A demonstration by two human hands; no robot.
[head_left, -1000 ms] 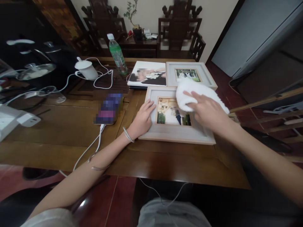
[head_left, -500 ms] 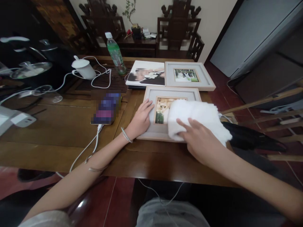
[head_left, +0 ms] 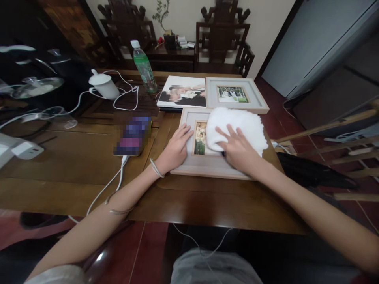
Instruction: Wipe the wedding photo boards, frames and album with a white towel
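Note:
A light wooden picture frame [head_left: 207,169] with a pale mat and a small photo lies flat on the table. My left hand [head_left: 177,148] holds its left side, fingers laid over the border. Beneath my right hand [head_left: 239,148] is a folded, fluffy white cloth [head_left: 239,120]. The fingers are spread on top and press the cloth against the frame's face. The cloth hides the right part of the photo and the frame's upper right area.
Behind lie a second picture frame [head_left: 254,94] and a white photo panel [head_left: 177,100]. A green-labelled bottle [head_left: 145,67], a lidded white cup [head_left: 104,86], and a phone [head_left: 132,136] with a charging cable stand or lie to the left. The table's edge [head_left: 219,225] runs near my body.
My right hand has slid the white cloth away from me and slightly left across the frame, uncovering its lower right part. The left hand stays in place.

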